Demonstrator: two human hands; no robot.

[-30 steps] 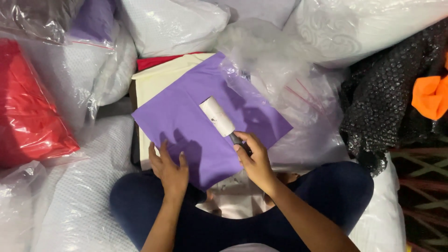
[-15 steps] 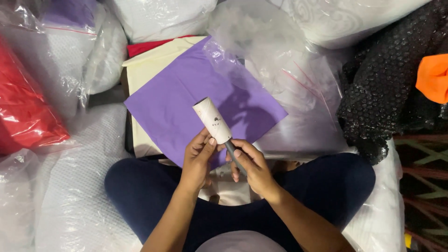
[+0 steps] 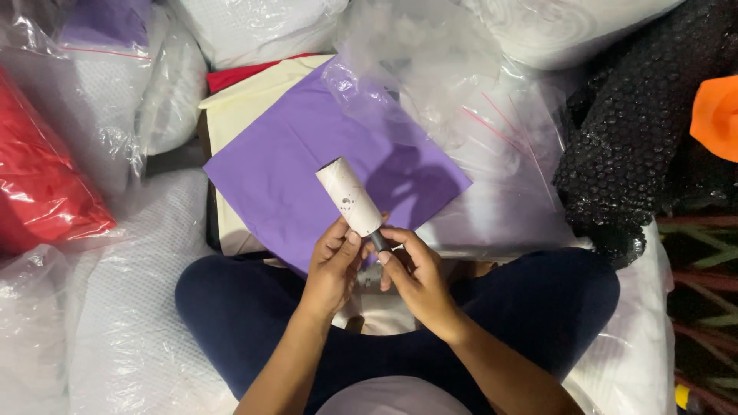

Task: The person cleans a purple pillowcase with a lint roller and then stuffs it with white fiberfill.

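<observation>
**Lint roller held in both hands above the purple cloth**

Your right hand has its fingers closed around the dark handle of the lint roller, while your left hand pinches the lower end of the white roll with fingers and thumb. The roller is lifted clear of the purple cloth, tilted so its free end points away from you and to your left, above the cloth's near corner. The purple cloth lies flat on a cream cloth, with a red cloth showing beyond that. Clear plastic bags overlap the purple cloth's right side. A bagged red bundle lies well to the cloth's left; black bubble wrap lies to its right.
</observation>
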